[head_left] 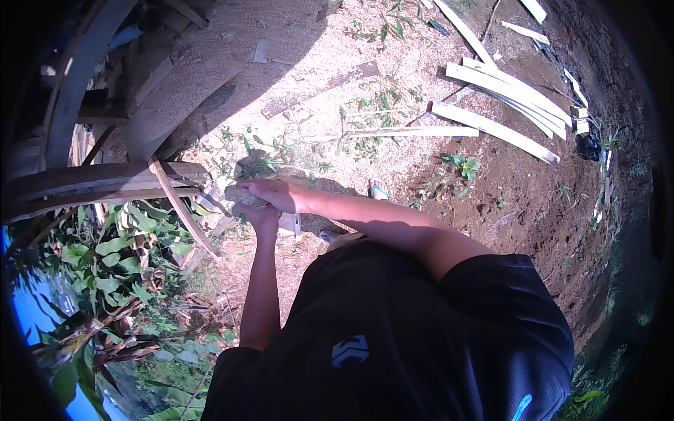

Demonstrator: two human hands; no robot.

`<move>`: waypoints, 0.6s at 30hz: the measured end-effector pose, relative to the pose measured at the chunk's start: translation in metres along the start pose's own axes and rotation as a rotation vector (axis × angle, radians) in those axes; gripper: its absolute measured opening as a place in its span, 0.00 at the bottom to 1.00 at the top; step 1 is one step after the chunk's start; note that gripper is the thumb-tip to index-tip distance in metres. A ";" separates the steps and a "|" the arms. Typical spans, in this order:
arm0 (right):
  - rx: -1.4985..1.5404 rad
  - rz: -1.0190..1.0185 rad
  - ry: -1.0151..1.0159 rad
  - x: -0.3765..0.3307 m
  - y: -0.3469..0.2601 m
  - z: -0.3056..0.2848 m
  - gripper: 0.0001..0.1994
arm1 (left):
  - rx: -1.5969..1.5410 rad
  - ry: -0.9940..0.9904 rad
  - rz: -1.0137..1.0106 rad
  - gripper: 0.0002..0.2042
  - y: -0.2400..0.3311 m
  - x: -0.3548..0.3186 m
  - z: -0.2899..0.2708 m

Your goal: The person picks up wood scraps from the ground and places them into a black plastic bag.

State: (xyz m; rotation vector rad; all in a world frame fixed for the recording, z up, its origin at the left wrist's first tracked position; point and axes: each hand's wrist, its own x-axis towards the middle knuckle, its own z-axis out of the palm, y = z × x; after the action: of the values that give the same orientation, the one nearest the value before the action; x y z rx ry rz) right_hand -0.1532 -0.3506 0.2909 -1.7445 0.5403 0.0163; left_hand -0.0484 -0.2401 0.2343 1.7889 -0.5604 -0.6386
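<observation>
Head view: both hands together out front, off to wearer's L. R hand (pixel 279 195) above, L hand (pixel 260 215) just below it in frame; they meet or overlap near the wrists — contact itself can't be confirmed. R forearm comes across the body from the right, L forearm up from below.

Fingers: R look fairly straight, close together, aimed left. L partly hidden, thumb side toward R hand; how far open = can't tell. Grip on anything: can't tell for either hand.

Nearest thing: grey mottled patch (pixel 233 198), immediately left of both sets of fingertips, roughly level w/ the gap btwn hands. Kind unclear; touching or only behind/below the fingers, can't tell. No clear long axis readable.

Key relation: patch lies leftward, i.e. along R fingers' line, crosswise to L forearm. Neither hand clearly nearer — tips reach abt. equally far.

Further left: board stack (pixel 105 184), long axis approx. L–R, R end facing the hands, apart from them. Narrow slat (pixel 184 208) slants down-right across that end, also short of the fingers. Leafy plants (pixel 116 245) below stack. Pale slats (pixel 516 98) well apart, upper R, on the ground.
</observation>
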 end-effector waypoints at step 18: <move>0.285 -0.059 -0.221 0.045 0.054 0.056 0.38 | -0.171 0.096 0.049 0.51 -0.030 -0.015 -0.031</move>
State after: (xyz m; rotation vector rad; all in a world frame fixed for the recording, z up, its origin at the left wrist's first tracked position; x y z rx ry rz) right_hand -0.1177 -0.3222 0.2133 -1.4568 0.3118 0.0857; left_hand -0.0367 -0.2004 0.2161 1.6313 -0.4689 -0.5468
